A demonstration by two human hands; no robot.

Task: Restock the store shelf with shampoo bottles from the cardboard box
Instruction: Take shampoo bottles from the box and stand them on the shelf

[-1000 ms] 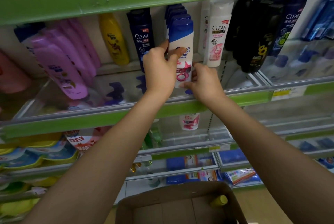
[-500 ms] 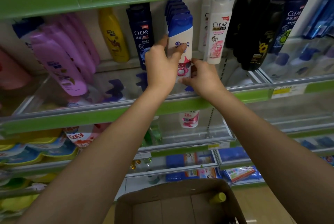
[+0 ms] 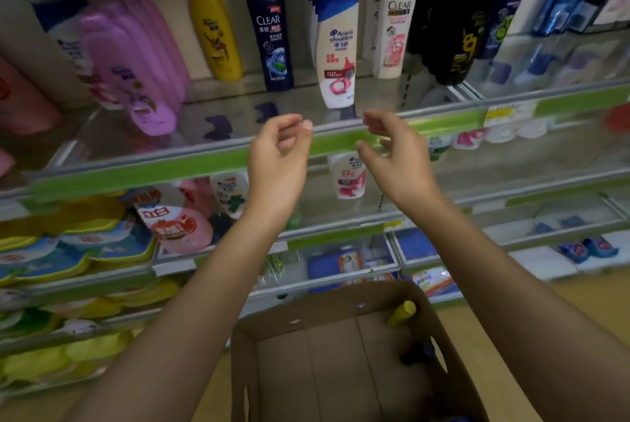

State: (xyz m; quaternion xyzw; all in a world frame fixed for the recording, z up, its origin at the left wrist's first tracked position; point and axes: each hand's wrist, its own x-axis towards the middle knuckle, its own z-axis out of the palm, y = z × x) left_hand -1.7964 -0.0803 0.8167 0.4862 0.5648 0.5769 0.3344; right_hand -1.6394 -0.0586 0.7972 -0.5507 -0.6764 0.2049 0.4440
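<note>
Head view, nearest first: the cardboard box sits low in front of the person, open-topped so bottles can be lifted straight out. One yellow bottle leans in its far right corner, and something dark lies beside it against the right wall (too shadowed to name), so little stock looks left to shelve.

Above the box, both arms reach forward. The left hand hangs with its fingers loosely curled and nothing in them; the right hand is likewise relaxed and empty, thumb and fingers apart. Both hover just in front of the green shelf edge, below the row they seem to be serving.

Farther back, on the clear shelf, stands a white Head & Shoulders bottle with a blue cap, upright, label facing out, at the front of its row so a shopper sees it first. Behind it I count about four more blue caps in file. To its left stands one dark blue Clear bottle, then one yellow shampoo bottle, then a row of some four purple bottles. To its right, two white Clear bottles, and beyond them a file of black bottles, perhaps three.
</note>
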